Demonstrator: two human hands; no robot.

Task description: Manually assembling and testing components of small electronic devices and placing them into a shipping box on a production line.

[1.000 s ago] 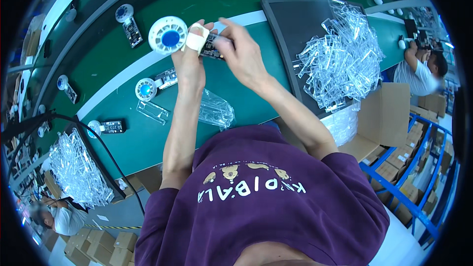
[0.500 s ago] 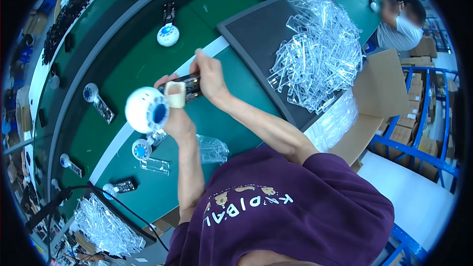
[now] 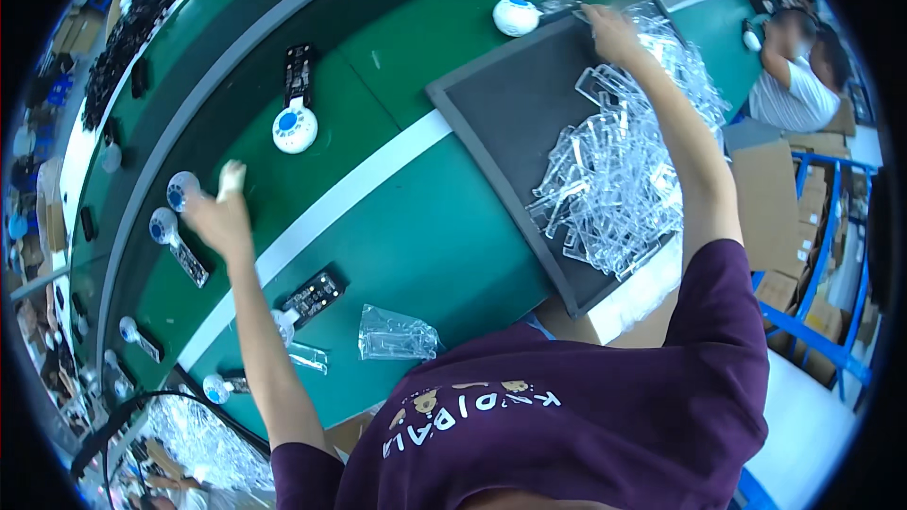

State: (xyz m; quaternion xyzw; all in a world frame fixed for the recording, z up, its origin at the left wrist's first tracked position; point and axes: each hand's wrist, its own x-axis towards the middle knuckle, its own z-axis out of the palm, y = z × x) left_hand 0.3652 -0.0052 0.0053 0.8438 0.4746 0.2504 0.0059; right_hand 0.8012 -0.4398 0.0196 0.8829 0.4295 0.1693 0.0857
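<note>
I see the left hand point(image 3: 219, 222) out over the green belt point(image 3: 364, 104), blurred, its fingertips at a blue-centred white device point(image 3: 181, 191); I cannot tell whether they grip it or merely touch it. A second device point(image 3: 178, 246) lies just beside, its dark board slanting away. On my right, the right hand point(image 3: 614, 36) reaches to the far edge of the tray point(image 3: 501, 137), fingers bent at the clear frames point(image 3: 614, 175) heaped there; whether it has closed on one, I can't make out. Two white heads point(image 3: 517, 17) sit on the belt near that hand. Nearer the body, on the tabletop point(image 3: 425, 246), I have a dark board point(image 3: 314, 297) beside the left forearm and some clear plastic point(image 3: 395, 334) apart from it.
</note>
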